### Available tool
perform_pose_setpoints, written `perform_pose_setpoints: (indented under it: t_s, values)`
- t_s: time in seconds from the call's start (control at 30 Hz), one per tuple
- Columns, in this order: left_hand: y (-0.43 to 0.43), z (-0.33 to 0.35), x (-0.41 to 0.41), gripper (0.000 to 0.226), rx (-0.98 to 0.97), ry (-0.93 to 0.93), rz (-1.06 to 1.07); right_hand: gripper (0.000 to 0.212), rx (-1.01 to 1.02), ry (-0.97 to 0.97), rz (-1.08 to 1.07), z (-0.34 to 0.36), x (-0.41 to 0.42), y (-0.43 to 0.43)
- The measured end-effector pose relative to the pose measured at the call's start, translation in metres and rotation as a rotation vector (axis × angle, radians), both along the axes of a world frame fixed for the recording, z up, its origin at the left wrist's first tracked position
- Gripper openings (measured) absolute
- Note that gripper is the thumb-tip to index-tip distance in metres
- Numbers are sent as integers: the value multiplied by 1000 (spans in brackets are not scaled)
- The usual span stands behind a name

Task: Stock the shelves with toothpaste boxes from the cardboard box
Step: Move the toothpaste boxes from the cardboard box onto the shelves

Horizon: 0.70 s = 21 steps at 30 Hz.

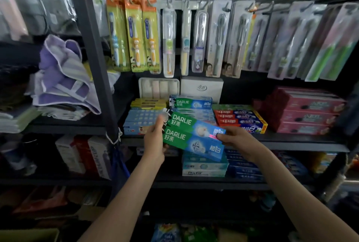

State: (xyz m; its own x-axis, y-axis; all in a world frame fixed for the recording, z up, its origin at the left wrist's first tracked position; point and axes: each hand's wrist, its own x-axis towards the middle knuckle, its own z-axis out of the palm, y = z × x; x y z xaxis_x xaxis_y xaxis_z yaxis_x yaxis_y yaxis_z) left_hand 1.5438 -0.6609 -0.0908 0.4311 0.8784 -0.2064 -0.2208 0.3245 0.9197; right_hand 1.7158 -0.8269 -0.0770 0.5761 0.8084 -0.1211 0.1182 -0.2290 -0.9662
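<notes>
Both arms reached forward to the shelving. The left hand (155, 140) gripped the left ends of two Darlie toothpaste boxes (191, 136), thumb on the front and fingers curled behind. The right hand (240, 140) pinched their right ends. The pair was held flat together, tilted down to the right, in front of the middle shelf (291, 145). Each green-and-blue face read "DARLIE" with "好来" beneath.

Just below, on the lower shelf, sat a stack topped off by a pale box marked "Doctor" (204, 172). On the middle shelf lay another Darlie box (191, 102) on a stack, beside red boxes printed "中华" (239, 119) and a pink stack (308, 113). Behind, packaged toothbrushes (136, 33) hung from hooks.
</notes>
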Motion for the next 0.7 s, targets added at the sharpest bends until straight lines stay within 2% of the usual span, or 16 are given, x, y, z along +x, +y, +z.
perform_pose_setpoints:
  t_s: [0.13,0.2,0.33,0.47,0.6,0.7]
  values:
    - [18,12,15,53,-108,59,146,39,-97,-375,-178,10,44,22]
    - [28,13,17,58,-136,59,214,39,-135,-501,-227,9,66,36]
    - [46,8,20,47,-166,35,343,33,-86,-528,-276,8,92,69]
    - [51,1,21,38,-185,-43,431,35,-125,-573,-254,2,106,102]
    - [54,-5,17,33,-139,-112,479,42,-142,-497,-232,-7,115,124]
    - [59,-10,13,35,-115,-102,484,37,-159,-492,-257,-11,119,134]
